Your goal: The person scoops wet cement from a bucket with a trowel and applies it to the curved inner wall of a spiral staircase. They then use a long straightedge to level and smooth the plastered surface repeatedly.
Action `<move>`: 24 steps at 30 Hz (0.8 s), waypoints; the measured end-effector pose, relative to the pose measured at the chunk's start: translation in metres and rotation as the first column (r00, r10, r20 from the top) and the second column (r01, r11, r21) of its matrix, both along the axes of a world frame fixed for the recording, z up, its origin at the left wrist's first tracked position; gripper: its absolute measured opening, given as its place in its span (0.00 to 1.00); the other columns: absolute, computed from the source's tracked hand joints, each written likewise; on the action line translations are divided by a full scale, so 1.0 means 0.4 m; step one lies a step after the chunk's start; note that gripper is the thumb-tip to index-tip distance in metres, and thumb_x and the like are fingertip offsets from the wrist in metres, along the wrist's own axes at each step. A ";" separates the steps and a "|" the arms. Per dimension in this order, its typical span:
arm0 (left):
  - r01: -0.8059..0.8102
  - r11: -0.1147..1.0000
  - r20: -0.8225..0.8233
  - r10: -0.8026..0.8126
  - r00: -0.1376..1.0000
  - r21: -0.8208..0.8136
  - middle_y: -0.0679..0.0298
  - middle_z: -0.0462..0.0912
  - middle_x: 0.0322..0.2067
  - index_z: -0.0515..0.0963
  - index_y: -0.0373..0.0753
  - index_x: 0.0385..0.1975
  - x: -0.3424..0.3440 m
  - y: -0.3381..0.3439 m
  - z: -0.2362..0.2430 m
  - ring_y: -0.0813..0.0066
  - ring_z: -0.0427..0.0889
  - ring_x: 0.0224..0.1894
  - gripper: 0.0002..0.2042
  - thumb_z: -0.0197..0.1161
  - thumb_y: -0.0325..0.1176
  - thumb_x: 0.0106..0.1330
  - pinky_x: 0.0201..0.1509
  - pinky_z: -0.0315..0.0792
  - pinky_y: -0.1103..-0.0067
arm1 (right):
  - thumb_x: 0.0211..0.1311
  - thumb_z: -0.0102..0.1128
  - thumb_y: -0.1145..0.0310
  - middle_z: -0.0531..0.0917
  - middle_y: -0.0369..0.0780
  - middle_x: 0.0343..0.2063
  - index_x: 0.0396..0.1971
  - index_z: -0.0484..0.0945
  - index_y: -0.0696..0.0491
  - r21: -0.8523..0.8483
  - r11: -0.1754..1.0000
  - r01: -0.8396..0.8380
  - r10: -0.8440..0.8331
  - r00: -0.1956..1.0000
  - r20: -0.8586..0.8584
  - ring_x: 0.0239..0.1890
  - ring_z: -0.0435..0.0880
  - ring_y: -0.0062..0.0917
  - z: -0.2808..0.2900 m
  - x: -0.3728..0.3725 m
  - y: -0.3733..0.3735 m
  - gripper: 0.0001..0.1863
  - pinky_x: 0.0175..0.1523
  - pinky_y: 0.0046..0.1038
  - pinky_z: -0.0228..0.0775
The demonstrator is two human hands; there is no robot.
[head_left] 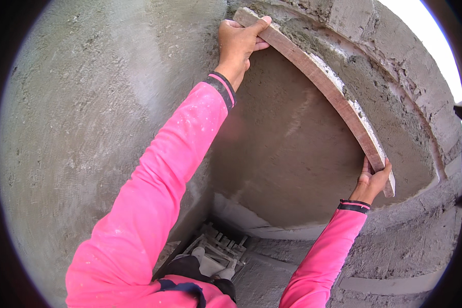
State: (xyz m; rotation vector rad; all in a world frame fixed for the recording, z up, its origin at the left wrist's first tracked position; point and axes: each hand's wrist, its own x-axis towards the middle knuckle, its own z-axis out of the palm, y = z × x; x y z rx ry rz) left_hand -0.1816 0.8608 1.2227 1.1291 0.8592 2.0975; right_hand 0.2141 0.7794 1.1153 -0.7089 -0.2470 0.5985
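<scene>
A long wooden board (321, 82) lies edge-on against the cement wall, bent into a curve by the lens. Pale mortar clings along its upper edge. My left hand (237, 45) grips its upper left end, thumb over the top and fingers beneath. Near the lower right end, my right hand (372, 179) is wrapped round the board. Rough wet-looking mortar (364, 74) shows on the wall just above the board, while the plaster (297, 138) below it is smoother and brownish.
On my left rises a grey plastered wall (97, 92) that meets the worked wall in a corner. Far below, by my feet, are wooden slats (226, 244). Bare blocks with mortar joints (395, 285) show at the lower right; bright sky (436, 36) is at the upper right.
</scene>
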 end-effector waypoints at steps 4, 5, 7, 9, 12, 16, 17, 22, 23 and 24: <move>0.045 0.998 0.030 -0.044 0.999 -0.043 0.49 0.78 0.35 0.65 0.23 0.43 -0.025 0.006 -0.104 0.66 0.85 0.32 0.31 0.78 0.40 0.57 0.36 0.87 0.72 | 0.59 0.68 0.64 0.73 0.50 0.57 0.63 0.61 0.62 -0.059 0.998 0.008 -0.011 0.999 -0.047 0.55 0.78 0.44 -0.112 -0.057 -0.007 0.36 0.53 0.48 0.79; 0.052 0.998 0.049 -0.050 0.998 -0.042 0.51 0.78 0.35 0.65 0.23 0.45 -0.028 0.007 -0.129 0.68 0.84 0.32 0.31 0.78 0.40 0.57 0.38 0.87 0.72 | 0.59 0.68 0.63 0.73 0.50 0.57 0.62 0.62 0.62 -0.066 0.998 0.000 -0.002 0.999 -0.036 0.56 0.77 0.43 -0.136 -0.064 -0.009 0.36 0.53 0.48 0.79; 0.072 0.992 0.075 -0.064 0.995 -0.104 0.52 0.78 0.35 0.65 0.24 0.46 -0.039 0.004 -0.183 0.68 0.84 0.33 0.31 0.77 0.40 0.58 0.40 0.86 0.72 | 0.59 0.68 0.62 0.73 0.50 0.56 0.61 0.64 0.63 -0.090 0.996 0.000 -0.003 1.000 -0.031 0.55 0.77 0.43 -0.181 -0.072 -0.013 0.36 0.54 0.46 0.79; 0.089 0.984 0.094 -0.074 0.993 -0.157 0.52 0.78 0.36 0.66 0.25 0.47 -0.045 0.003 -0.249 0.68 0.83 0.34 0.30 0.76 0.41 0.59 0.40 0.86 0.72 | 0.58 0.69 0.62 0.73 0.49 0.56 0.60 0.65 0.64 -0.113 0.993 0.022 -0.024 1.000 -0.020 0.55 0.78 0.42 -0.221 -0.067 -0.012 0.35 0.53 0.45 0.80; 0.098 0.965 0.107 -0.073 0.992 -0.245 0.52 0.79 0.37 0.66 0.26 0.47 -0.062 0.009 -0.380 0.68 0.83 0.35 0.29 0.75 0.42 0.60 0.41 0.85 0.72 | 0.58 0.69 0.61 0.74 0.49 0.54 0.57 0.68 0.65 -0.155 0.988 0.001 -0.006 1.000 -0.029 0.53 0.79 0.40 -0.312 -0.063 -0.016 0.33 0.53 0.44 0.80; 0.093 0.920 0.178 -0.026 0.984 -0.380 0.51 0.80 0.39 0.67 0.24 0.49 -0.081 -0.017 -0.594 0.67 0.83 0.36 0.31 0.76 0.41 0.59 0.43 0.85 0.72 | 0.57 0.71 0.60 0.77 0.48 0.50 0.54 0.71 0.64 -0.241 0.970 -0.025 0.015 0.999 -0.042 0.48 0.82 0.38 -0.469 -0.077 -0.025 0.31 0.48 0.41 0.82; 0.123 0.850 0.240 0.004 0.971 -0.512 0.51 0.80 0.39 0.67 0.24 0.51 -0.085 -0.037 -0.641 0.68 0.83 0.36 0.32 0.77 0.41 0.58 0.43 0.85 0.73 | 0.57 0.71 0.61 0.77 0.47 0.50 0.54 0.71 0.64 -0.298 0.954 -0.040 0.030 0.999 -0.036 0.47 0.82 0.38 -0.501 -0.083 -0.036 0.31 0.47 0.41 0.82; 0.211 0.792 0.448 0.086 0.890 -0.572 0.56 0.80 0.43 0.73 0.25 0.51 -0.056 -0.067 -0.631 0.68 0.81 0.41 0.31 0.79 0.39 0.56 0.47 0.83 0.74 | 0.57 0.71 0.61 0.77 0.49 0.51 0.54 0.71 0.64 -0.290 0.956 -0.051 0.043 0.999 -0.032 0.48 0.82 0.38 -0.469 -0.085 -0.099 0.30 0.47 0.42 0.83; 0.223 0.869 0.500 0.032 0.865 -0.441 0.60 0.81 0.41 0.75 0.28 0.50 -0.040 -0.053 -0.573 0.70 0.81 0.43 0.27 0.77 0.39 0.58 0.52 0.79 0.73 | 0.58 0.70 0.60 0.76 0.49 0.52 0.55 0.71 0.64 -0.227 0.973 -0.041 0.037 0.999 -0.022 0.50 0.81 0.40 -0.420 -0.082 -0.095 0.31 0.51 0.43 0.82; 0.267 0.919 0.513 -0.086 0.854 -0.291 0.64 0.82 0.40 0.76 0.32 0.49 -0.032 -0.033 -0.498 0.73 0.81 0.43 0.23 0.75 0.38 0.61 0.54 0.76 0.73 | 0.59 0.69 0.60 0.76 0.50 0.53 0.56 0.70 0.64 -0.221 0.974 -0.053 0.055 0.999 0.002 0.52 0.80 0.41 -0.361 -0.075 -0.097 0.31 0.54 0.44 0.80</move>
